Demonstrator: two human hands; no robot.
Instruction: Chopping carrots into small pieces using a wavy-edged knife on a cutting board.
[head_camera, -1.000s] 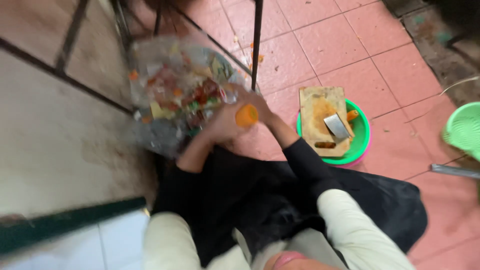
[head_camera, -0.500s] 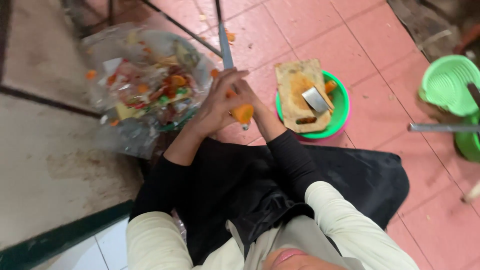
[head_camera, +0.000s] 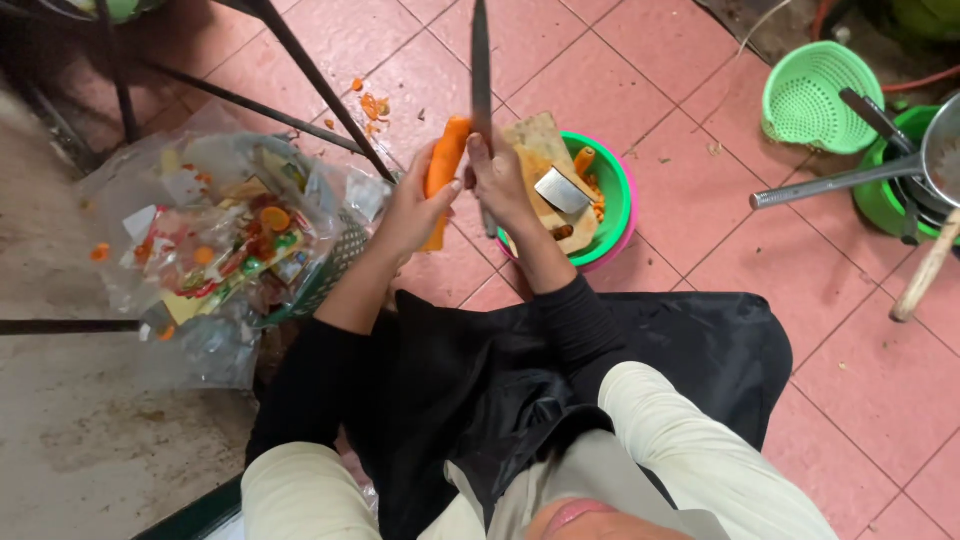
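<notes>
My left hand grips an orange carrot, holding it upright over the pink tiled floor. My right hand is closed on the handle of a long knife, whose blade points away from me beside the carrot. Just past my right hand stands a green bowl with a wooden cutting board, a metal tool and carrot pieces in it. To my left lies a clear plastic bag full of peelings and scraps.
Black metal table legs cross the floor at upper left. A green colander, a metal ladle, a green tub and a wooden handle sit at the right. Carrot scraps lie on the tiles. A dark apron covers my lap.
My hands have moved away from the scrap bag toward the green bowl. The carrot now stands upright, and the knife is raised beside it.
</notes>
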